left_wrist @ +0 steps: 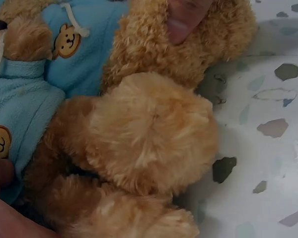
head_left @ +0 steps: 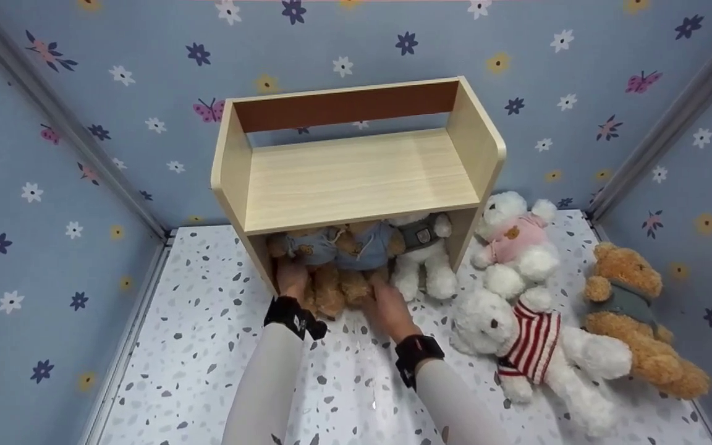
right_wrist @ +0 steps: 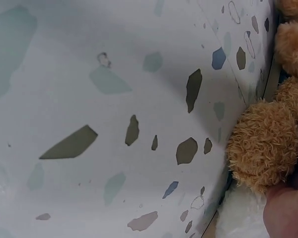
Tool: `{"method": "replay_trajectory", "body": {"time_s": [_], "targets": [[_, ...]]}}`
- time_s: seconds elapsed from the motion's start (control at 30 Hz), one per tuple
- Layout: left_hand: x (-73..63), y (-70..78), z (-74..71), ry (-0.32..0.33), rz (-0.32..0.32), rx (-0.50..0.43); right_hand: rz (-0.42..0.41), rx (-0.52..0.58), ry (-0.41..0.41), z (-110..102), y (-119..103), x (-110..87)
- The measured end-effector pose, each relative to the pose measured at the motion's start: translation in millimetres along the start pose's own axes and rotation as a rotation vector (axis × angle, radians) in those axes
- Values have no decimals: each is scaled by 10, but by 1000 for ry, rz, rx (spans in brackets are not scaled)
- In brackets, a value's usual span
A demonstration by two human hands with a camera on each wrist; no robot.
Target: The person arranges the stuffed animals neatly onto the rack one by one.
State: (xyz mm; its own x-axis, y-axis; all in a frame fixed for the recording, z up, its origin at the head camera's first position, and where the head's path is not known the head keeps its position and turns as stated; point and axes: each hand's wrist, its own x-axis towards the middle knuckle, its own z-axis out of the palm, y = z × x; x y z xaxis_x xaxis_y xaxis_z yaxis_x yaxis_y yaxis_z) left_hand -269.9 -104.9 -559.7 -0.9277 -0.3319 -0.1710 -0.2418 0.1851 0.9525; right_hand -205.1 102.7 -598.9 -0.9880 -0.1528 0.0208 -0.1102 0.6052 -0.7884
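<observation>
Two brown teddy bears in blue hoodies sit side by side in the lower part of the wooden shelf. My left hand is at the outer side of the left brown bear; in the left wrist view one digit touches its blue hoodie, and the other fingers are hidden. My right hand grips a leg of the second brown bear, its thumb by the curly foot in the right wrist view. A white bear in a grey vest sits right of them.
Right of the shelf lie a white bear in pink, a white bear in a red-striped shirt and a brown bear in a grey-green top. Flowered walls stand behind and on both sides of the speckled floor.
</observation>
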Motion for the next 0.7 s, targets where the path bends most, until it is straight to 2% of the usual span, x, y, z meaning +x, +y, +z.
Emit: {"method": "replay_trajectory", "body": {"time_s": [0.1, 0.23, 0.33, 0.47, 0.6, 0.7], "targets": [[14, -33, -61, 38, 38, 60, -8, 6, -18, 33, -38, -12], [-17, -63, -95, 73, 31, 147, -25, 5, -18, 53, -53, -9], [-94, -90, -82, 108, 23, 224, -21, 6, -14, 47, -40, -13], [-259, -125, -43, 160, 57, 256, -10, -3, -14, 27, -5, -15], [-469, -193, 4, 171, 167, 209, -33, -38, 9, 9, 21, -7], [-651, -316, 36, 169, 302, 254, -58, -66, 29, 8, 28, -8]]}}
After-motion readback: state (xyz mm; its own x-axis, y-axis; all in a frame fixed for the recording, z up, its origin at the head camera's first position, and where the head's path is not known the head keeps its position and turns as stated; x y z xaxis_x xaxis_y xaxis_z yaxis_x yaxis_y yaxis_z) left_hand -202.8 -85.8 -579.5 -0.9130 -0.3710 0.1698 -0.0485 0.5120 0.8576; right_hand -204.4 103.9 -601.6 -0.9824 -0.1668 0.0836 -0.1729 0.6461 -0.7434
